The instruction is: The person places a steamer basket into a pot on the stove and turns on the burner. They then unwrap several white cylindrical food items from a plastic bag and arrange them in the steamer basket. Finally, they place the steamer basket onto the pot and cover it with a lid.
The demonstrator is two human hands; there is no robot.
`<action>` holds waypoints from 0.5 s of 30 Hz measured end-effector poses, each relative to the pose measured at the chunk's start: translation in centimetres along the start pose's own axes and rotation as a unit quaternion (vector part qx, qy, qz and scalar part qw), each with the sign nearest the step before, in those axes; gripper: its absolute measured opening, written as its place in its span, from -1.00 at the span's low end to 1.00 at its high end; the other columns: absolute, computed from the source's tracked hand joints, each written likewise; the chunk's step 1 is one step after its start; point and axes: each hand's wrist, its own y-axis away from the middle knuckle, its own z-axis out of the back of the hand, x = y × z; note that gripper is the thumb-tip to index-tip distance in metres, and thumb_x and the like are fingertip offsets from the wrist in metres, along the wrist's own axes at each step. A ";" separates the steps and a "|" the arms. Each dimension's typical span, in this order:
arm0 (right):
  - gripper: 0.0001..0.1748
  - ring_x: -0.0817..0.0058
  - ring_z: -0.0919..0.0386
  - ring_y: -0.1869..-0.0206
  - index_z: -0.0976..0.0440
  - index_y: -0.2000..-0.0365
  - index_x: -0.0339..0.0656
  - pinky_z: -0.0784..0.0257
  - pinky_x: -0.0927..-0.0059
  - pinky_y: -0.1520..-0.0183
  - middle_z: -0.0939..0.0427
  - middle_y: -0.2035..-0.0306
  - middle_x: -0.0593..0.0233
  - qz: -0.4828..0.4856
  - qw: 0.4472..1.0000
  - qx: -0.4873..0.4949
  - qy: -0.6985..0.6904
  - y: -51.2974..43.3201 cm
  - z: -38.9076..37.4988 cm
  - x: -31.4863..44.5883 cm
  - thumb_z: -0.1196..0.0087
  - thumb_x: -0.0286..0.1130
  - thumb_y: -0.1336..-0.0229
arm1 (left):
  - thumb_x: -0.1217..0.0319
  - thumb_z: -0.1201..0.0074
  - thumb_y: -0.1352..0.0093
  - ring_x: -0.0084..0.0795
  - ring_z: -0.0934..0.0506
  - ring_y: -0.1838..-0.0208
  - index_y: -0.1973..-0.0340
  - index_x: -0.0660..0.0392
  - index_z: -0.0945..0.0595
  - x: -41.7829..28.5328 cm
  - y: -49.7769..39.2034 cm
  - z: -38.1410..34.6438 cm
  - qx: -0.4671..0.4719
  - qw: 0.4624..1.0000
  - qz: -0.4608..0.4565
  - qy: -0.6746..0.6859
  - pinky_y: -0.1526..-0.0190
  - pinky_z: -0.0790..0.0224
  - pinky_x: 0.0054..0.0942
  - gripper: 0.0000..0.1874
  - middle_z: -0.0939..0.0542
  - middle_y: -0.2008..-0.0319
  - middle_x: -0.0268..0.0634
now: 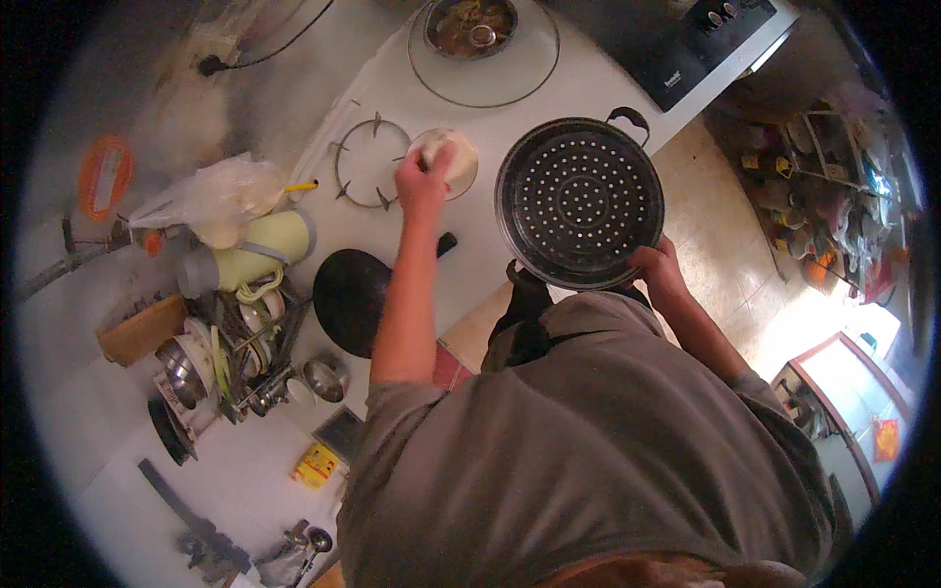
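My left hand (424, 178) is over a small round dish (472, 163) on the white countertop (470, 220), its fingers closed around a pale, beige item (459, 156). Blur hides whether that item is cloth or food. With my right hand (659, 270) I grip the near right rim of a dark steamer pan (581, 198). The pan has a perforated bottom and black loop handles, and it sits at the counter's edge in front of my body.
A pot-stand ring (373, 163) lies left of the dish. Beyond are a glass lid (485, 84) and a pot of food (470, 28). A black pan (353, 301), a dish rack (257, 323) and a green thermos (265, 250) stand left. The stove (691, 51) is at upper right.
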 end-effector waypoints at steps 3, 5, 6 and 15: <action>-0.40 0.39 -0.62 0.44 -0.44 -0.16 -0.25 -0.52 0.38 0.45 -0.68 0.26 0.22 0.016 1.000 0.018 -0.007 0.5 -1.4 1.9 -0.05 -0.55 -0.01 | 0.08 -0.50 -0.31 -0.52 -0.64 0.28 0.07 0.22 -0.74 -2.1 6.1 -5.0 0.205 0.977 0.035 0.046 0.34 -0.52 -0.49 -0.50 -0.74 0.23 -0.31; -0.37 0.38 -0.64 0.38 -0.43 -0.19 -0.25 -0.55 0.37 0.37 -0.68 0.22 0.23 0.008 0.998 0.036 0.045 0.2 -1.4 2.3 -0.05 -0.54 -0.01 | 0.09 -0.49 -0.32 -0.39 -0.71 0.15 0.02 0.25 -0.73 -1.5 8.0 -7.7 0.252 0.955 -0.102 -0.123 0.01 -0.59 -0.31 -0.48 -0.78 0.17 -0.18; -0.35 0.38 -0.65 0.35 -0.43 -0.21 -0.25 -0.57 0.36 0.33 -0.69 0.21 0.23 0.006 0.996 0.052 0.072 -0.1 -1.5 2.5 -0.05 -0.54 -0.01 | 0.04 -0.52 -0.26 -0.23 -0.75 0.11 0.02 0.25 -0.73 -1.4 9.0 -8.9 0.226 0.949 -0.111 -0.192 -0.01 -0.60 -0.25 -0.41 -0.79 0.15 -0.04; -0.67 0.27 -0.60 0.46 -0.51 0.27 -0.30 -0.53 0.21 0.50 -0.56 0.41 0.20 -0.015 0.998 0.029 0.052 -2.0 -0.3 -0.2 -0.08 -0.30 0.05 | 0.17 -0.38 -0.29 0.10 -0.55 -0.29 -0.33 0.21 -0.45 -4.2 10.8 -7.8 0.080 0.934 -0.173 -0.301 -0.28 -0.46 0.07 -0.24 -0.59 -0.18 0.07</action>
